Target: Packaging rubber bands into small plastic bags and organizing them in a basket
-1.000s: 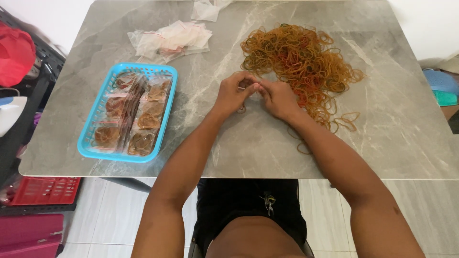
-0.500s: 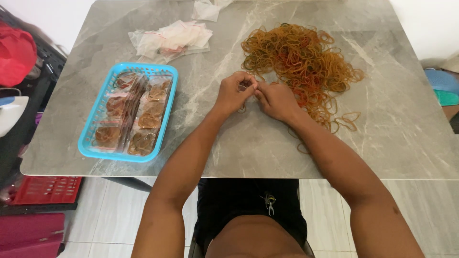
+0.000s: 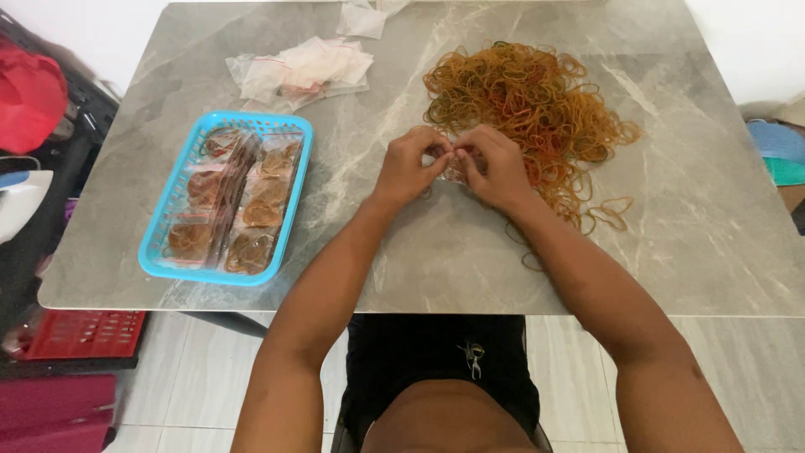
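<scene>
My left hand [image 3: 408, 166] and my right hand [image 3: 495, 166] meet fingertip to fingertip over the grey marble table [image 3: 436, 252], at the near edge of a big loose pile of brown and orange rubber bands [image 3: 528, 105]. Both pinch a small clear plastic bag [image 3: 455, 170] with a few rubber bands in it; most of the bag is hidden by the fingers. A blue plastic basket [image 3: 293, 180] to the left holds several small clear bags filled with rubber bands.
A heap of empty clear zip bags [image 3: 300, 69] lies at the far left of the table, another bag [image 3: 360, 18] at the far edge. Stray bands [image 3: 605, 211] trail toward me on the right. A red crate [image 3: 80, 334] sits on the floor at left.
My right hand has risen slightly and curled closer to the left hand; both stay at the pile's edge, fingers working the small bag.
</scene>
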